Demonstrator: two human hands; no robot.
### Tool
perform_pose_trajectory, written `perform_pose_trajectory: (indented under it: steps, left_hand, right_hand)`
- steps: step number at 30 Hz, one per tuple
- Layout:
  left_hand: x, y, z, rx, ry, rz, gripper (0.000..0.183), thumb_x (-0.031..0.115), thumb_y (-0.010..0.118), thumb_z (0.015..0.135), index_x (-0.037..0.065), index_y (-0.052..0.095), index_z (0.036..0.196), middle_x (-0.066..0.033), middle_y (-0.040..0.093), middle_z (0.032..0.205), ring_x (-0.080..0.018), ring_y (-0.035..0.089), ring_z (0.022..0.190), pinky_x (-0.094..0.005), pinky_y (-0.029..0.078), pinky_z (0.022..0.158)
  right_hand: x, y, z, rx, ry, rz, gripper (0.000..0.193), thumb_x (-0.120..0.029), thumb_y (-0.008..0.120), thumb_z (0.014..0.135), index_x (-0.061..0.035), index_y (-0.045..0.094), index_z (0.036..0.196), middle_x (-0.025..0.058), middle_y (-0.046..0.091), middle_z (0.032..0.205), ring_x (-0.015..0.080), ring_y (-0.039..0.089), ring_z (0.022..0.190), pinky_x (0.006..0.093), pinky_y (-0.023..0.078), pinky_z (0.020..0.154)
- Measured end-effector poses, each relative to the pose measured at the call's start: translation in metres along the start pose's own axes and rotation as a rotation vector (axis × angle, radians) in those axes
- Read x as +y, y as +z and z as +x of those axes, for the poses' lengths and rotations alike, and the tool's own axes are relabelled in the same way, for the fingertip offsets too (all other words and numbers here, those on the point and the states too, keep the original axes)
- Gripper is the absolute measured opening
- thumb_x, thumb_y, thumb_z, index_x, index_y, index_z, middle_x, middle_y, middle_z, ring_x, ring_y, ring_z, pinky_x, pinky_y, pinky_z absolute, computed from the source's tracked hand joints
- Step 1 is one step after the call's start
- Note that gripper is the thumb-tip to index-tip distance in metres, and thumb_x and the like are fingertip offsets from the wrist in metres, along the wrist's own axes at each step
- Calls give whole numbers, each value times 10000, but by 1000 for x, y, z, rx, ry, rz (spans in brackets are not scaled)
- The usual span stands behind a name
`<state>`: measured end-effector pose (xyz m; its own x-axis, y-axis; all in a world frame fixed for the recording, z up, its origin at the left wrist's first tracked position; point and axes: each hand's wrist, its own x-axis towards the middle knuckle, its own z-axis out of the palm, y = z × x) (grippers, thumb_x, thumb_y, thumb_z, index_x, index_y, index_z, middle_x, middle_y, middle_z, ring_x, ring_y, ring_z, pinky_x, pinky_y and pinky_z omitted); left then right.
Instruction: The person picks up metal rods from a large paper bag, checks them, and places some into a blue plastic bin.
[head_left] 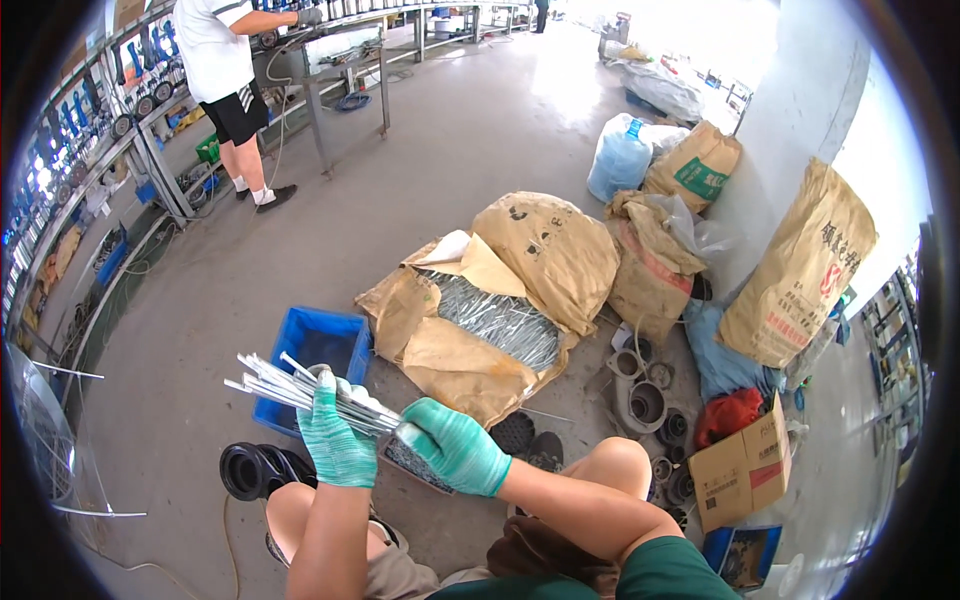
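A bundle of long, thin silvery metal rods [268, 381] lies across my left hand [338, 440], whose gloved fingers are wrapped round it. Some rods show a small wider head at the left end, like long bolts. My right hand [458, 448], in the same green glove with pale fingertips, is closed at the right end of the bundle. Beneath the rods' left part stands a blue plastic bin [322, 345]. Just ahead, a torn-open brown paper sack [455, 368] holds a heap of similar rods [495, 320]. Below my hands, a tray of small metal parts [415, 466] is partly hidden.
A full brown sack [548, 250] adjoins the open one. Black rings [250, 470] lie by my left knee; round metal parts [640, 402], a cardboard box [742, 470] and another blue bin [742, 555] are at right. A person [225, 90] stands at the workbench line, far left.
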<state>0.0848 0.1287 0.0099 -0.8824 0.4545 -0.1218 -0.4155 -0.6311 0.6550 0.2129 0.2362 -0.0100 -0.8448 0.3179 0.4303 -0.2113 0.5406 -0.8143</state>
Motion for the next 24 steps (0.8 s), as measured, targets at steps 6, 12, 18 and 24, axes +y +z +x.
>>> perform_pose_trajectory:
  steps: [6, 12, 18, 24]
  left_hand:
    - [-37, -2, -19, -121, -157, 153, 188, 127, 595, 953, 96, 549, 1133, -91, 655, 934, -257, 672, 866, -369, 575, 722]
    - [-39, -8, -20, -156, -156, 86, 289, 156, 555, 994, 72, 479, 1260, -92, 648, 944, -232, 655, 882, -357, 563, 805]
    - [-11, 4, -4, -300, -15, 80, 165, 198, 589, 989, 141, 543, 1136, -11, 532, 794, -150, 548, 695, -398, 549, 708]
    - [19, 44, -17, -535, 146, 280, 188, 219, 640, 960, 131, 535, 1089, -33, 533, 760, -172, 561, 650, -382, 529, 624]
  right_hand:
    - [9, -3, -11, -88, 192, -155, 259, -285, 469, 1007, -37, 547, 996, 260, 609, 736, 467, 600, 702, 531, 461, 603]
    - [12, 5, -7, -168, 424, -103, 355, -330, 450, 1014, -8, 586, 949, 282, 617, 760, 488, 597, 753, 549, 456, 636]
    - [17, 0, 3, -214, 658, 639, 445, -389, 489, 1025, 19, 665, 1055, 5, 651, 832, 100, 576, 776, 302, 485, 729]
    - [12, 19, -3, 40, 754, 1716, 493, -466, 501, 973, -57, 583, 1236, 122, 631, 1190, 256, 616, 1078, 428, 486, 955]
